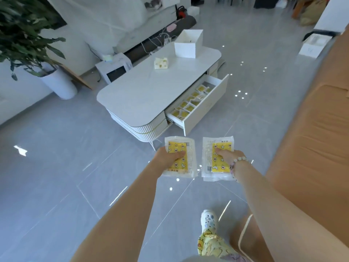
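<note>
Nearest, one white clog shoe [208, 221] stands on the grey tiled floor [56, 167]. Above it two bare arms reach forward with two packets, one per hand, held flat side by side and just apart over the floor. The left hand [168, 157] grips the left clear plastic packet [179, 145], thumb on top. The right hand [229, 156], one bead bracelet [238, 160] on its wrist, pinches the right clear plastic packet [217, 165] likewise. Each packet shows one yellow folded sheet printed with stars, moons and flowers. Beyond, one white coffee table [143, 87] has one open drawer [205, 106] holding similar packets, too overlapped to count. On the tabletop stand one white box [186, 48] and one yellow-and-white cheese-shaped block [160, 63].
</note>
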Available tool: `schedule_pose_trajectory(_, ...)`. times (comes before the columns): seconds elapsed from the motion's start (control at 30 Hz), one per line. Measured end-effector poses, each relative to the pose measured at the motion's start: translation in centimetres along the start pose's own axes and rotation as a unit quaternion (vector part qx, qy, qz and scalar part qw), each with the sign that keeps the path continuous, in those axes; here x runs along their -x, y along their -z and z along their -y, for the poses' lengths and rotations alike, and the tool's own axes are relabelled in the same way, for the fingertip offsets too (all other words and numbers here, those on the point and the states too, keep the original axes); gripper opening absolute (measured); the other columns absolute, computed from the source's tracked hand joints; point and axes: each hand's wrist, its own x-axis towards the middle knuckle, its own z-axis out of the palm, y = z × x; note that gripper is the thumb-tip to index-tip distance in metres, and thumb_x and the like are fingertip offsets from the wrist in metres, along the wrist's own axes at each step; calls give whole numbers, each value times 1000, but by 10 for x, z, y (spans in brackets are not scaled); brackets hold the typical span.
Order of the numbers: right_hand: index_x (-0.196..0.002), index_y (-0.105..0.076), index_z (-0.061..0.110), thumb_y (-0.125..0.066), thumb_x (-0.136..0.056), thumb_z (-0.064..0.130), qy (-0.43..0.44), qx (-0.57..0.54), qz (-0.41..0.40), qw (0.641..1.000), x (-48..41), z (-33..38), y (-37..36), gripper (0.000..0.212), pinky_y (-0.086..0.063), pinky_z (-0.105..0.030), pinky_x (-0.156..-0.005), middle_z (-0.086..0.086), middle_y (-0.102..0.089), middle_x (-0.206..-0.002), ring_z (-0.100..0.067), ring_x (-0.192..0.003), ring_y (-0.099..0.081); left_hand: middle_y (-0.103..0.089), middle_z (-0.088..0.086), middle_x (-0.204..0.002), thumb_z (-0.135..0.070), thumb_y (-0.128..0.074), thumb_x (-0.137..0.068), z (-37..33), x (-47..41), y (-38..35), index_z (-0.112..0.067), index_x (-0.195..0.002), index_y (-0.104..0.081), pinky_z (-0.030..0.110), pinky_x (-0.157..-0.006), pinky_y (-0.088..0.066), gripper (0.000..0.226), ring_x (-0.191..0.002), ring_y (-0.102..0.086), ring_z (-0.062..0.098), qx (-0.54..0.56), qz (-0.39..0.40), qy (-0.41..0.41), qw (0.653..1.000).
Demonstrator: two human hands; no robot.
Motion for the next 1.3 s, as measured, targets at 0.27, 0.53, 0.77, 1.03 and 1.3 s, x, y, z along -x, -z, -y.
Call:
schedule_pose_trajectory(0.27, -81, -57, 6, -61, -89, 40, -23, 39, 11, 999, -67, 55, 31, 35, -42, -28, -58, -5, -55, -73, -17, -55, -47, -69, 3, -92, -22, -69, -85, -59, -75, -27, -14, -100, -66, 22, -60, -53, 17, -73, -66, 14, 3, -9, 9, 1000)
schedule_pose_trajectory(0.53, -110, -63, 2, -64, -83, 47, -52, 77, 1, 996, -136, 94, 40, 53, -51, -31, -72, -7, -62, -83, -21, -67, -58, -71, 6, -94, -18, -73, -82, -88, -147, -47, -18, -89, -65, 35, -73, -57, 10, -80, -69, 20, 49, -11, 48, 998)
schedule_pose_trajectory(0.77, -113, -59, 4, -63, -82, 54, -54, 105, 2, 993, -184, 125, 46, 59, -46, -24, -51, -8, -65, -94, -21, -71, -64, -68, 9, -99, -16, -71, -84, -116, -216, -59, -9, -105, -63, 32, -65, -54, 24, -78, -66, 21, 105, -7, 71, 992)
schedule_pose_trajectory(1.03, -114, -59, 5, -59, -84, 53, -64, 117, -34, 990, -272, 230, 65, 57, -43, -23, -49, -6, -64, -89, -18, -61, -57, -69, 11, -104, -18, -73, -82, -175, -335, -65, -9, -105, -65, 34, -70, -56, 26, -84, -67, 23, 105, 24, 84, 991)
schedule_pose_trajectory(1.3, -95, -69, 11, -66, -81, 42, -63, 90, -47, 993, -364, 339, 73, 34, -49, -27, -59, -7, -70, -84, -25, -76, -68, -68, 10, -104, -18, -72, -83, -220, -453, -49, -8, -116, -59, 28, -54, -54, 37, -76, -66, 17, 152, 1, 117, 981)
